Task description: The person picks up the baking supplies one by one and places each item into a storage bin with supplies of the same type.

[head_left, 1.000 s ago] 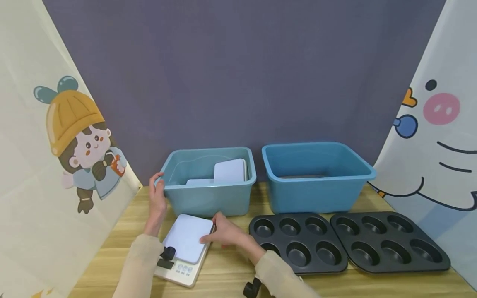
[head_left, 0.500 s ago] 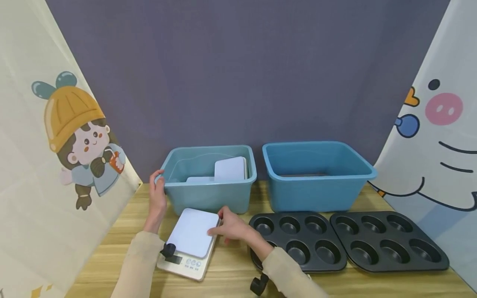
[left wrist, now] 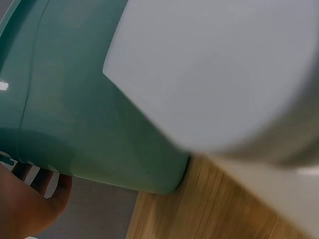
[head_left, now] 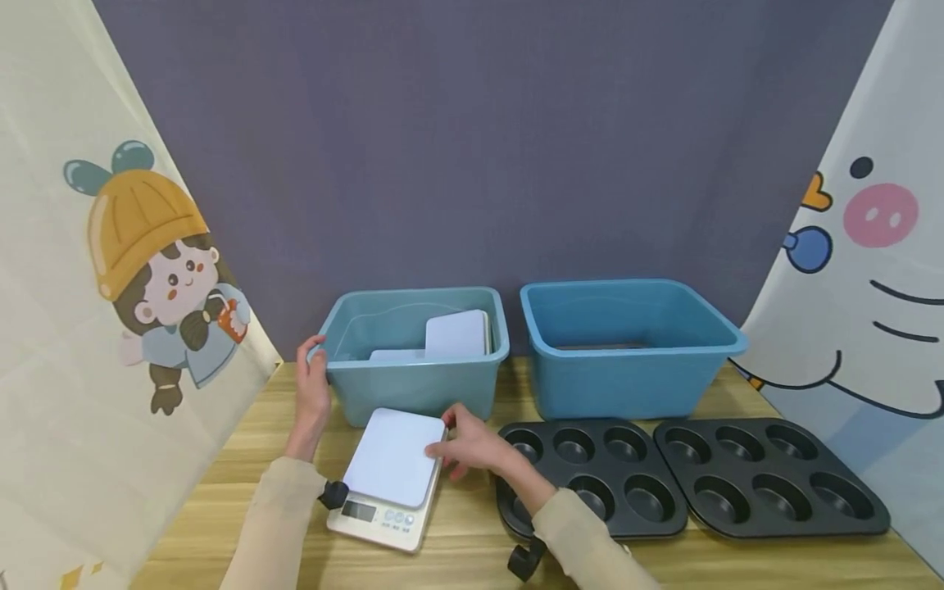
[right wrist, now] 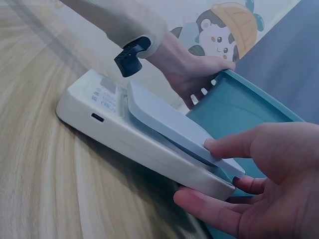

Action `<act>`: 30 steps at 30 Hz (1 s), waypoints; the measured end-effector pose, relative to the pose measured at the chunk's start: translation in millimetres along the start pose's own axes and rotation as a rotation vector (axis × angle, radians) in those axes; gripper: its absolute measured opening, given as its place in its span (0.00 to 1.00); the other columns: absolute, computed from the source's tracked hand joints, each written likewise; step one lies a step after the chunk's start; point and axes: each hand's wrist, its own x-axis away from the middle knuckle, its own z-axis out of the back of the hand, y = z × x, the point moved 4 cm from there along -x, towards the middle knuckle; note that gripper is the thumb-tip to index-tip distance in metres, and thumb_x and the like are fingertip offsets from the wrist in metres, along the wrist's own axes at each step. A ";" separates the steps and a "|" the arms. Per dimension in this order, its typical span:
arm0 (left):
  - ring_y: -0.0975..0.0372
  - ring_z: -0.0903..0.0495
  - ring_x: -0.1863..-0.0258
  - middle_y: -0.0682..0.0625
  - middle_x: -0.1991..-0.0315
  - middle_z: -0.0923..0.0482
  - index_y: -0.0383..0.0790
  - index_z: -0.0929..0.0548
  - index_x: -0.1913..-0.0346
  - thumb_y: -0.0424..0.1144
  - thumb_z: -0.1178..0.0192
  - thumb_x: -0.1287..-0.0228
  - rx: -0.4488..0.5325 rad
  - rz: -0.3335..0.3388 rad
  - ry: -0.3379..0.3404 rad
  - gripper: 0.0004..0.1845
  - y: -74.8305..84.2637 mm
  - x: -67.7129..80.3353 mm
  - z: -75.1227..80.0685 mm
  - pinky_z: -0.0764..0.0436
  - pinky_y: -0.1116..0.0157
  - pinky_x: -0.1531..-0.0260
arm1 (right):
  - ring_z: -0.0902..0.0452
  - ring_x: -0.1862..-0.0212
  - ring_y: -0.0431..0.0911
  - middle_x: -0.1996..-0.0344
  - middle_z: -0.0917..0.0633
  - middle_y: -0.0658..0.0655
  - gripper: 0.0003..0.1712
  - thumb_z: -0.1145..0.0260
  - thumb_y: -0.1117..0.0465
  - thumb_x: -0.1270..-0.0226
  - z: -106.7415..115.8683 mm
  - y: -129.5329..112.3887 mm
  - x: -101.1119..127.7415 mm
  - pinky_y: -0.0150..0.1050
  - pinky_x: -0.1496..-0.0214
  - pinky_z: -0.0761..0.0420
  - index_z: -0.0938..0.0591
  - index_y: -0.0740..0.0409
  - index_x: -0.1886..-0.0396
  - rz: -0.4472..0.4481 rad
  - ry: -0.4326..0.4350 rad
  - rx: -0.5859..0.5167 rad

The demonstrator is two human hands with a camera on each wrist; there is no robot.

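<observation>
A white kitchen scale [head_left: 389, 469] with a pale platform lies on the wooden table [head_left: 472, 549], just in front of the left teal bin [head_left: 413, 385]. My right hand [head_left: 445, 440] pinches the scale's right edge, thumb on the platform [right wrist: 164, 124] and fingers [right wrist: 209, 211] against the body's side. My left hand [head_left: 313, 365] grips the bin's left front corner, fingers curled over the rim [right wrist: 199, 92]. In the left wrist view, the bin's wall [left wrist: 75, 99] and the scale's platform [left wrist: 214, 64] fill the picture.
Inside the left bin lean more pale flat scales [head_left: 456, 334]. A second blue bin [head_left: 627, 352] stands to the right. Two black muffin tins [head_left: 597, 475] [head_left: 767, 475] lie side by side right of the scale. Cartoon curtains hang at both sides.
The right hand has slid the scale to the right and a little back, closer to the near muffin tin. The left hand has stayed on the bin's corner.
</observation>
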 end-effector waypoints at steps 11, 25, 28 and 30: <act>0.62 0.37 0.44 0.36 0.33 0.38 0.27 0.34 0.34 0.36 0.60 0.26 -0.005 0.002 -0.028 0.23 34.9 13.2 -1.6 0.42 0.71 0.45 | 0.17 0.73 0.51 0.67 0.20 0.63 0.27 0.29 0.56 0.35 14.3 -1.2 3.9 0.54 0.69 0.15 0.33 0.60 0.47 0.082 0.018 -0.037; 0.61 0.39 0.40 0.42 0.31 0.38 0.35 0.33 0.33 0.41 0.61 0.24 -0.031 0.017 -0.013 0.22 2.6 -1.3 3.3 0.43 0.69 0.42 | 0.14 0.70 0.59 0.57 0.21 0.67 0.25 0.31 0.59 0.33 21.9 -18.9 12.3 0.53 0.63 0.14 0.33 0.64 0.46 0.209 0.027 -0.064; 0.61 0.39 0.39 0.42 0.31 0.37 0.36 0.32 0.33 0.42 0.60 0.23 -0.042 0.007 -0.016 0.22 3.7 0.0 2.7 0.43 0.68 0.41 | 0.14 0.68 0.64 0.57 0.21 0.68 0.25 0.31 0.59 0.33 24.3 -21.2 15.1 0.55 0.61 0.15 0.33 0.65 0.46 0.228 0.023 -0.078; 0.60 0.38 0.37 0.41 0.31 0.36 0.36 0.32 0.34 0.41 0.59 0.24 -0.046 -0.001 -0.011 0.22 5.0 1.2 2.9 0.43 0.68 0.40 | 0.15 0.66 0.66 0.56 0.21 0.69 0.25 0.31 0.59 0.33 25.8 -22.8 17.2 0.56 0.59 0.15 0.33 0.64 0.46 0.241 0.020 -0.081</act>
